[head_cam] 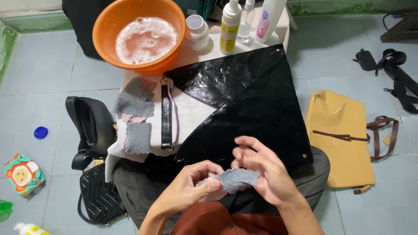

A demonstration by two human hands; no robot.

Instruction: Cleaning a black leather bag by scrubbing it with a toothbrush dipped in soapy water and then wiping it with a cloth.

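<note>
Holding: both hands pinch a small grey cloth [237, 179] between them, low in the frame, above the person's lap and just off the near edge of the small table [196, 109].
Left hand: the left hand [191, 185] is closed on the cloth's left end, thumb pressed over the fabric.
Right hand: the right hand [265, 172] clamps the cloth's right side, its upper fingers lifted and curled.
Beneath the hands: a glossy black bag [248, 100] lies flat across the table's right half, one corner hanging over the near edge toward the lap.
Table's left side: more grey and pink cloths [136, 114] lie along the left edge, with a black strap [166, 115] just beside them.
Far edge: an orange basin [141, 32] of sudsy water sits at the far left corner; a white jar [197, 31] and three bottles [244, 21] stand along the far edge.
Floor, right: a tan handbag [339, 137] with brown straps lies well apart from the table.
Floor, left: a black handbag [89, 130] leans against the table, a quilted black bag [100, 196] nearer the person.
</note>
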